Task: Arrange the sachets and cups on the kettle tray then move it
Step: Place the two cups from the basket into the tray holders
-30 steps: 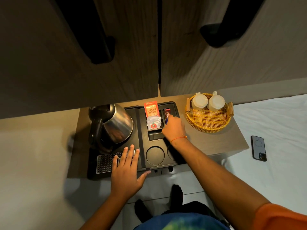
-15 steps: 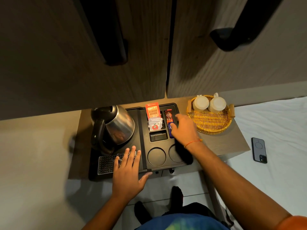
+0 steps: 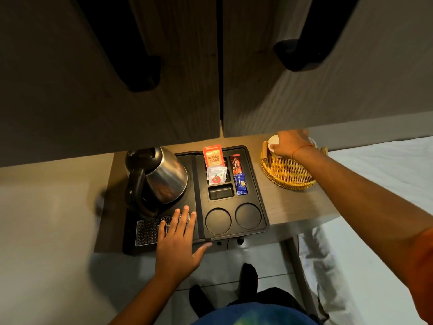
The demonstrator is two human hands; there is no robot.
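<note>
Kettle tray [image 3: 257,184], black, lies flat on the wooden bench [image 3: 293,207], with its near edge at the bench's front edge. We note a steel kettle [image 3: 164,177] standing on its left half, above a perforated drip grid [image 3: 147,231]. On the right half, the far slots hold an orange sachet [image 3: 213,156] standing upright, a white sachet [image 3: 216,175] in front of it, and a brown sachet [image 3: 235,164] with a blue sachet [image 3: 240,184] just nearer. One rectangular slot and two round cup recesses [image 3: 218,221] on the near side hold nothing.

Our left hand [image 3: 178,245] lies flat and released, fingers spread, on the grid and the tray's near edge. Our right hand [image 3: 290,144] reaches into the wicker basket [image 3: 285,174], which sits on the bench just right of the tray, and its fingers curl around a white cup [image 3: 273,143]. We cannot tell whether the cup is lifted. A bed [image 3: 386,172] with white sheets lies to the right.
</note>
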